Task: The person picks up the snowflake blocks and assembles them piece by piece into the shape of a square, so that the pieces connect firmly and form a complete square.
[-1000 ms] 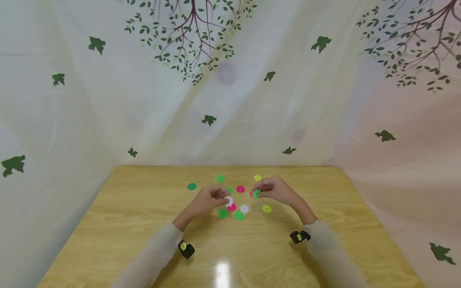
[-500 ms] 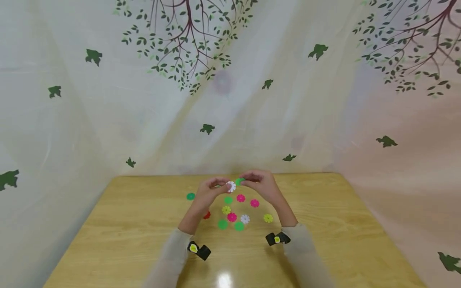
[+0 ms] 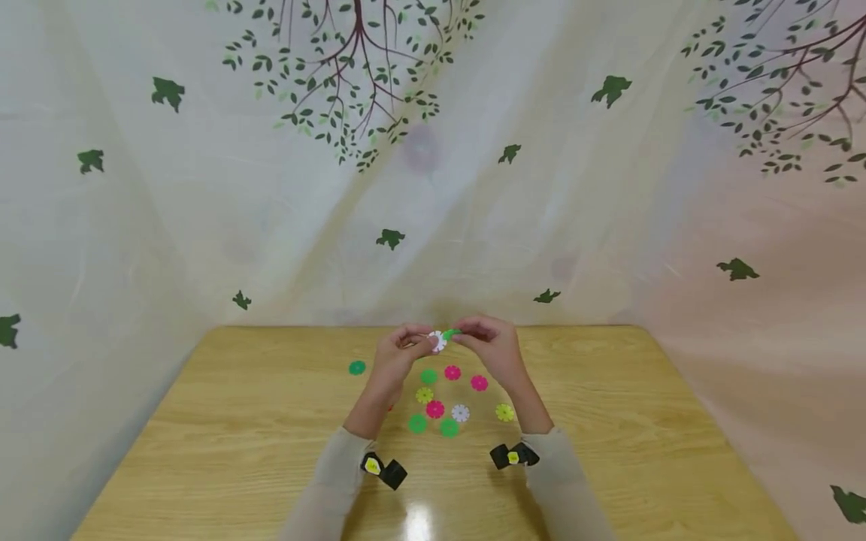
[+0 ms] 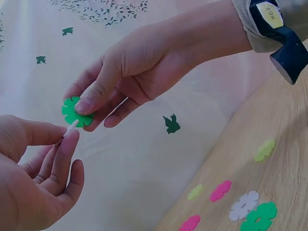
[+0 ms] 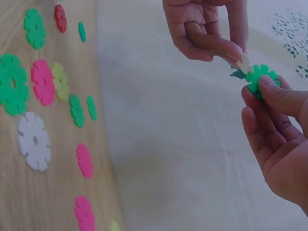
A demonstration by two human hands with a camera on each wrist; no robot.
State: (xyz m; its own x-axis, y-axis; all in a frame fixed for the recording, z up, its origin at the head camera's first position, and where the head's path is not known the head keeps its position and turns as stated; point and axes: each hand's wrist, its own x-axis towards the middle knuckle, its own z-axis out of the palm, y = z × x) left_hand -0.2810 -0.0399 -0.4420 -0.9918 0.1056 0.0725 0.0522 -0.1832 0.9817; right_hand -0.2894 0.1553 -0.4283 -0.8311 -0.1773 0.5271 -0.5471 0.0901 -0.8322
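Note:
My left hand (image 3: 395, 361) pinches a white snowflake building disc (image 3: 440, 343) between thumb and fingers, raised over the far side of the table. In the left wrist view this white disc (image 4: 71, 127) is seen nearly edge-on. Facing it, my right hand (image 3: 497, 353) pinches a green snowflake disc (image 3: 449, 335) by its edge; its notches show well in the right wrist view, where the green disc (image 5: 260, 77) meets the white one at the rim. Whether their slots are interlocked I cannot tell. Fingertips hide part of both discs.
On the wooden table (image 3: 237, 436) lie several loose discs, among them a pink disc (image 3: 435, 409), a white disc (image 3: 460, 413), a yellow disc (image 3: 504, 412) and a dark green disc (image 3: 357, 367). A red disc (image 5: 60, 18) lies partly behind my left arm. A printed curtain (image 3: 304, 225) hangs behind.
Both hands have risen from above the loose discs and come closer together. The white and green discs, apart a second ago, now meet at their edges.

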